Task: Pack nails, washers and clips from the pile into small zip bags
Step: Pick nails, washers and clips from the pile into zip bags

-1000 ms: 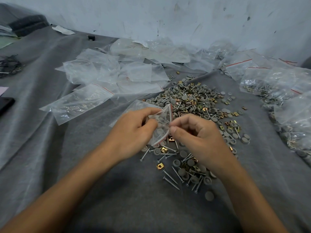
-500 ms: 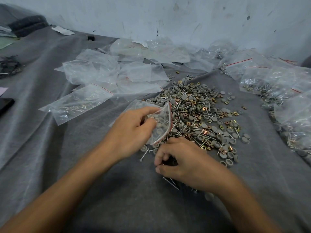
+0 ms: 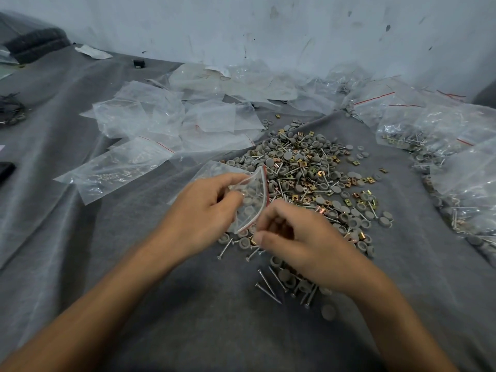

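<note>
Left hand (image 3: 204, 210) pinches zip bag (image 3: 249, 202), mouth facing right hand (image 3: 303, 240) just beside; right fingers curled, load cannot be told.

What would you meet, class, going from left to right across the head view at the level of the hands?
Dark flat object → zip bag lying on the cloth → left hand → held zip bag → right hand → filled bags. The pile overlaps the right hand, so it is left out.
</note>
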A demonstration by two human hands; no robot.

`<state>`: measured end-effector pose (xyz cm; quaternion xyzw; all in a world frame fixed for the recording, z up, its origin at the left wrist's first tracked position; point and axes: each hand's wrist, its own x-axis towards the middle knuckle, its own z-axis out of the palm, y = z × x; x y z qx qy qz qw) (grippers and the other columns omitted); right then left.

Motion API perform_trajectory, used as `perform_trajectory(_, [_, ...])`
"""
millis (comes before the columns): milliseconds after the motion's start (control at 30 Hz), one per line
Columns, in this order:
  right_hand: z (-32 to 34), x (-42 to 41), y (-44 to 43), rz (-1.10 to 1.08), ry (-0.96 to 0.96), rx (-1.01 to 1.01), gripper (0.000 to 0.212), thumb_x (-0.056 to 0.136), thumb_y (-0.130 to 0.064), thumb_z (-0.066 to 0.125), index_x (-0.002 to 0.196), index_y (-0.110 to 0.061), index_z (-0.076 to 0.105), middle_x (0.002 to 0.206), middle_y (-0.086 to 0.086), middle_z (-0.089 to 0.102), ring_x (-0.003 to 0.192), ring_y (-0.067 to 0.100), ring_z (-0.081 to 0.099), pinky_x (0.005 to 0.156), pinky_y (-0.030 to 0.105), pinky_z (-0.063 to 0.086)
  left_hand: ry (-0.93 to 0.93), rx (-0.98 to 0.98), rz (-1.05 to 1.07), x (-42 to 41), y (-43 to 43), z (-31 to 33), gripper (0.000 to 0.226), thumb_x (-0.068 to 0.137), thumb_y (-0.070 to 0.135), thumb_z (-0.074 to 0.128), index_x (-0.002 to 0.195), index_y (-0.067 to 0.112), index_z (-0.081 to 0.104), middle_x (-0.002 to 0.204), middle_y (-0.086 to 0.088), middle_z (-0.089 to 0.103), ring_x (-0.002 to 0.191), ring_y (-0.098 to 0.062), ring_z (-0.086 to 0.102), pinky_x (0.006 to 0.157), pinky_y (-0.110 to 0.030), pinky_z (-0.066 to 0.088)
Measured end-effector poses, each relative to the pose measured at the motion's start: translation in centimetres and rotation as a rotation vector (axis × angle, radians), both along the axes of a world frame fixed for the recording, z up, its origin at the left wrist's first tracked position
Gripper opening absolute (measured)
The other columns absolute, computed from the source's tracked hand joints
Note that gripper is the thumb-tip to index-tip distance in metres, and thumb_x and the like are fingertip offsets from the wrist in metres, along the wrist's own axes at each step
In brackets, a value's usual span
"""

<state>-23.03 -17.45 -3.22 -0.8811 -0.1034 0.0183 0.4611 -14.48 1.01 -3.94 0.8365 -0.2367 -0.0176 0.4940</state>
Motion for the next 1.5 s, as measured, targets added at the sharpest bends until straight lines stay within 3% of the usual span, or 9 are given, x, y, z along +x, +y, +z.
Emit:
perform_trajectory(133, [0.1, 0.5, -0.6, -0.181, -0.034, 0.253, 0.007, 0.095, -0.024, 0.07, 0.089, -0.027, 0.066, 0.075, -0.008, 0.062, 0.067, 0.008, 0.056, 0.059, 0.026, 0.049, -0.001, 0.016, -0.007, 0.0, 0.1, -0.1, 0.04, 0.086, 0.034, 0.047, 0.119, 0.041, 0.068, 0.061, 0.006, 0.066, 0.053, -0.003, 0.058, 0.054, -0.02, 0.046])
perform_trajectory(267, [-0.3, 0.8, 0.0, -0.28, 0.011, 0.391, 0.007, 0.095, -0.024, 0.07, 0.091, -0.028, 0.07, 0.074, 0.0, 0.064, 0.065, 0.02, 0.055, 0.062, 0.041, 0.048, -0.012, 0.039, -0.018, 0.0, 0.0, -0.2, 0.043, 0.087, 0.035, 0.046, 0.125, 0.037, 0.067, 0.062, 0.012, 0.066, 0.058, -0.006, 0.063, 0.058, -0.025, 0.048])
perform_trajectory(500, [-0.2, 1.0, -0.1, -0.237, -0.03, 0.429, 0.018, 0.098, -0.015, 0.064, 0.111, -0.027, 0.069, 0.096, -0.002, 0.078, 0.079, 0.001, 0.068, 0.065, 0.018, 0.051, -0.012, 0.02, -0.012, 0.1, 0.1, -0.2, 0.04, 0.088, 0.033, 0.047, 0.121, 0.038, 0.068, 0.063, 0.006, 0.066, 0.058, -0.008, 0.063, 0.061, -0.033, 0.051])
perform_trajectory(600, [-0.1, 1.0, -1.3, -0.28, -0.093, 0.32, 0.016, 0.097, -0.017, 0.066, 0.103, -0.03, 0.072, 0.093, -0.007, 0.076, 0.083, 0.003, 0.069, 0.067, 0.016, 0.053, -0.01, 0.012, -0.005, 0.1, 0.3, -0.1, 0.042, 0.088, 0.036, 0.046, 0.125, 0.037, 0.067, 0.065, 0.002, 0.066, 0.056, -0.004, 0.059, 0.058, -0.028, 0.044])
perform_trajectory(733, [-0.7, 1.1, -2.2, -0.286, -0.124, -0.099, 0.012, 0.097, -0.026, 0.066, 0.1, -0.037, 0.071, 0.085, -0.012, 0.068, 0.077, 0.006, 0.063, 0.068, 0.031, 0.054, -0.003, 0.0, -0.007, 0.1, 0.4, 0.0, 0.043, 0.089, 0.037, 0.047, 0.127, 0.037, 0.066, 0.062, 0.007, 0.064, 0.058, -0.003, 0.06, 0.06, -0.026, 0.042])
perform_trajectory(900, [-1.6, 1.3, -1.3, -0.181, -0.072, -0.524, 0.015, 0.097, -0.032, 0.062, 0.11, -0.037, 0.067, 0.101, -0.018, 0.054, 0.103, 0.012, 0.049, 0.086, 0.037, 0.045, 0.0, -0.009, 0.001, 0.1, 0.3, -0.1, 0.042, 0.088, 0.035, 0.048, 0.125, 0.039, 0.067, 0.061, 0.005, 0.064, 0.06, -0.01, 0.063, 0.061, -0.031, 0.049])
perform_trajectory(1167, [-1.6, 1.3, -1.0, -0.234, -0.081, -0.628, 0.027, 0.098, -0.039, 0.059, 0.125, -0.037, 0.06, 0.109, -0.017, 0.051, 0.109, 0.012, 0.044, 0.087, 0.032, 0.04, 0.009, 0.001, -0.003, 0.1, 0.4, -0.1, 0.044, 0.088, 0.037, 0.047, 0.128, 0.039, 0.066, 0.062, 0.005, 0.063, 0.061, -0.01, 0.063, 0.06, -0.028, 0.047])
perform_trajectory(1367, [-1.5, 1.5, -1.2, -0.222, -0.051, -0.559, 0.008, 0.094, -0.041, 0.066, 0.098, -0.035, 0.062, 0.093, -0.02, 0.049, 0.099, 0.01, 0.046, 0.079, 0.033, 0.042, 0.003, 0.005, -0.011, -0.1, 0.4, 0.1, 0.044, 0.089, 0.036, 0.046, 0.129, 0.038, 0.065, 0.062, 0.008, 0.065, 0.058, -0.006, 0.062, 0.059, -0.026, 0.046])
perform_trajectory(1500, [-1.6, 1.3, -1.4, -0.198, -0.078, -0.567, 0.007, 0.096, -0.04, 0.064, 0.1, -0.034, 0.063, 0.094, -0.021, 0.048, 0.099, 0.01, 0.046, 0.082, 0.035, 0.043, 0.001, 0.008, -0.012, 0.0, 0.4, 0.1, 0.045, 0.089, 0.037, 0.046, 0.129, 0.038, 0.065, 0.064, 0.004, 0.066, 0.059, -0.009, 0.063, 0.057, -0.024, 0.045])
